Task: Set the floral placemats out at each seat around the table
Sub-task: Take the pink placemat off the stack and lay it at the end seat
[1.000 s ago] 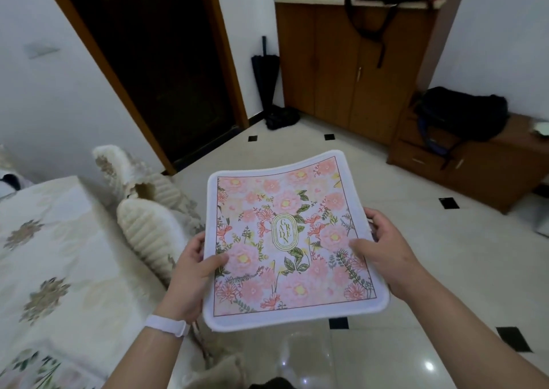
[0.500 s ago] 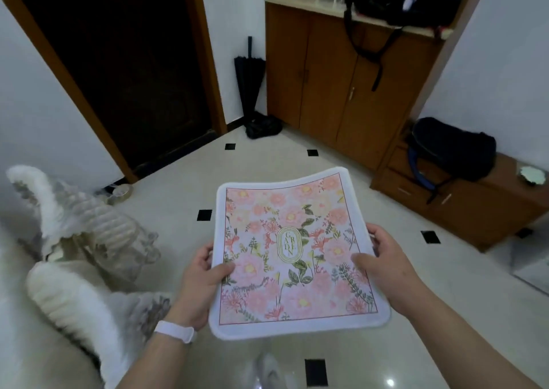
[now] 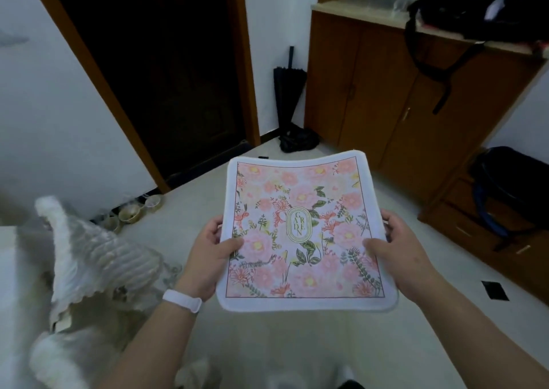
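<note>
A floral placemat, pink flowers on white with an oval "GARDEN" label in its middle, is held flat in the air above the floor. My left hand, with a white wristband, grips its left edge, thumb on top. Gripping the right edge is my right hand, thumb likewise on the printed face. The far edge of the mat sags slightly between the corners. The table's cloth-covered edge shows only at the far left.
A chair with a white ruffled cover stands at the left beside the table. Ahead are a dark doorway, a folded black umbrella and a wooden cabinet with black bags. Small bowls sit on the floor by the wall.
The view has swung right and away from the table, which has slid out of sight at the left. Both hands keep the same hold on the placemat.
</note>
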A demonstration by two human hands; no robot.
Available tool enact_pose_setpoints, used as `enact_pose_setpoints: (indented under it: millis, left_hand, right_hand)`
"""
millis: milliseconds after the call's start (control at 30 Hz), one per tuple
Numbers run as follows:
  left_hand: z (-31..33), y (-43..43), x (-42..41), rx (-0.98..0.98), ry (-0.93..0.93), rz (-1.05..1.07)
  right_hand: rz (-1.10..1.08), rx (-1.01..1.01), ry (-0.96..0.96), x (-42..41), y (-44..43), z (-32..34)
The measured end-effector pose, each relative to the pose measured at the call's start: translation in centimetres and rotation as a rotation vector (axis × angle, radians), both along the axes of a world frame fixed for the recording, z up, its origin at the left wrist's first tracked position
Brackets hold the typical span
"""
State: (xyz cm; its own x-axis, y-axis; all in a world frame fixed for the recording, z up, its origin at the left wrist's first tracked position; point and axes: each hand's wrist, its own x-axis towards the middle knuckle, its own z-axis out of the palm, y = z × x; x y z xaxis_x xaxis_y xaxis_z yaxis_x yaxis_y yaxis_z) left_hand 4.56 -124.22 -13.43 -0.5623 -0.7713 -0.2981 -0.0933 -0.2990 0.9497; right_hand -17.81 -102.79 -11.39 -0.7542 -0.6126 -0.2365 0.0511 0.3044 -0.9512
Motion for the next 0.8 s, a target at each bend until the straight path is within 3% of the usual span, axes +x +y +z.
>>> enact_pose_setpoints:
  millis: [400, 567, 800]
  left_hand:
    - [-0.5, -12.2, -10.1, 0.055, -0.052, 0.262]
    - [1.5, -17.4, -14.8, -0.032, -0.074, 0.375]
    - [1.8, -22.4, -15.2, -0.046, -0.054, 0.548]
  right_hand:
    - [0.279, -0.009, -0.060, -14.9, -19.1, -3.0]
    - [0.418, -0.047, -0.067, -21.0, -27.5, -1.6]
    - [0.565, -0.048, -0.080, -22.9, -37.8, -1.6]
